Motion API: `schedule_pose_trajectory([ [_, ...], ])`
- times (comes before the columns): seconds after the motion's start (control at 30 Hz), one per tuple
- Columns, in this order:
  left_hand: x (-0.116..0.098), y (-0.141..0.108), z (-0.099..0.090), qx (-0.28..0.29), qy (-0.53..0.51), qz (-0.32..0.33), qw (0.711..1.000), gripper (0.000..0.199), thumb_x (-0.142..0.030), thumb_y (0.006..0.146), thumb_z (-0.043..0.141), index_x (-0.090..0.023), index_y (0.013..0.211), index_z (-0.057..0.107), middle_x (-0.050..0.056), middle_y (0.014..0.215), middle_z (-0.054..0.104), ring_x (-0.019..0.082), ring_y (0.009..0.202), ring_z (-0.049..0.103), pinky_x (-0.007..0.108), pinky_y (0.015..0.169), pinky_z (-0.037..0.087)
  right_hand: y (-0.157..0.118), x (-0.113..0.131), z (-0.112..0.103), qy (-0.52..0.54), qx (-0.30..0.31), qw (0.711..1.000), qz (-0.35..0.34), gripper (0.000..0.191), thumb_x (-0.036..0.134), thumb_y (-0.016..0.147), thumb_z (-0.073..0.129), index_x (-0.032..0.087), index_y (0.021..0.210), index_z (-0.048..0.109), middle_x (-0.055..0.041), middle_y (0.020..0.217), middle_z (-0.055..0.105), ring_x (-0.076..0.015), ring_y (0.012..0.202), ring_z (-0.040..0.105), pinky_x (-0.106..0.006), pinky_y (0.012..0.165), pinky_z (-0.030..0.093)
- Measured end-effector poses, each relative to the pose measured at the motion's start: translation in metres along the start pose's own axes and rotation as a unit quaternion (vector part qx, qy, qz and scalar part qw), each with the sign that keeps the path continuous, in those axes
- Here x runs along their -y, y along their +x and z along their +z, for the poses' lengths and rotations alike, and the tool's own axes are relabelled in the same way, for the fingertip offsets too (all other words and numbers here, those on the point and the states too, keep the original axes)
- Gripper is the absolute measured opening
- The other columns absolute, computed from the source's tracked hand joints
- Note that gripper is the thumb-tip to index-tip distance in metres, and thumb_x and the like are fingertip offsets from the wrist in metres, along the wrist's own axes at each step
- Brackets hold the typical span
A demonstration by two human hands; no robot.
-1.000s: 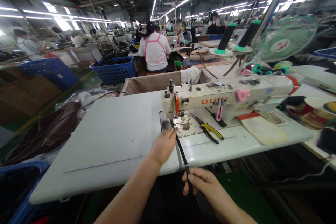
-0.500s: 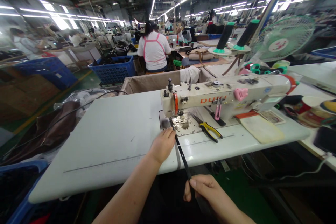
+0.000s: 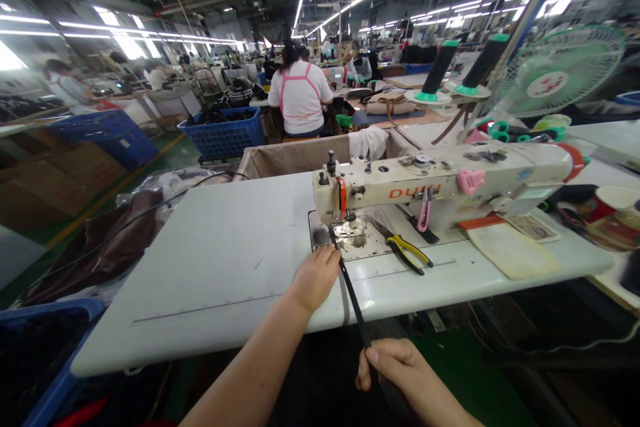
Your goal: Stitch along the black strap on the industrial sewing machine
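Narrow black strip (image 3: 355,299) ran from the sewing machine's (image 3: 373,188) needle plate (image 3: 353,232) over the tabletop's (image 3: 210,253) front edge. Right hand (image 3: 391,361) clamped on it; left hand (image 3: 317,277) lay over it, pinch or press unclear. Uneven right-hand pull could skew it; left hand sat riskily near the plate. Strip looked flat, flexible; tabletop smooth; plate stained metal.

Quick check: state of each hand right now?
Left hand: at the black strip, can't tell if gripping.
Right hand: closed, holding the strip.
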State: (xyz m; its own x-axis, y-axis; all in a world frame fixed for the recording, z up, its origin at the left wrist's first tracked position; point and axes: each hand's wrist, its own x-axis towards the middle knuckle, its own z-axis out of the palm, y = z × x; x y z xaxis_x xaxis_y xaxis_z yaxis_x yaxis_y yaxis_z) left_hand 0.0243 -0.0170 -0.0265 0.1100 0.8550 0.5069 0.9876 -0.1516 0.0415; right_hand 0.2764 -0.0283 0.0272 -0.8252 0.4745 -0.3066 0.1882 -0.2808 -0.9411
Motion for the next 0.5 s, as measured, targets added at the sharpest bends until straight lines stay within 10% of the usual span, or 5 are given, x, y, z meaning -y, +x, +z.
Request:
schedule_pose_trajectory([
  [0.5,-0.001,0.006,0.004,0.040,0.002,-0.039,0.998,0.035,-0.014,0.102,0.050,-0.013,0.136,0.057,0.017,0.139,0.066,0.028,0.137,0.061,0.047,0.122,0.047,0.003,-0.009,0.000,0.002,0.005,1.000,-0.001,0.060,0.072,0.091,0.065,0.017,0.071,0.078,-0.0069,0.069,0.072,-0.0215,0.073,0.065,-0.033,0.073,0.044],
])
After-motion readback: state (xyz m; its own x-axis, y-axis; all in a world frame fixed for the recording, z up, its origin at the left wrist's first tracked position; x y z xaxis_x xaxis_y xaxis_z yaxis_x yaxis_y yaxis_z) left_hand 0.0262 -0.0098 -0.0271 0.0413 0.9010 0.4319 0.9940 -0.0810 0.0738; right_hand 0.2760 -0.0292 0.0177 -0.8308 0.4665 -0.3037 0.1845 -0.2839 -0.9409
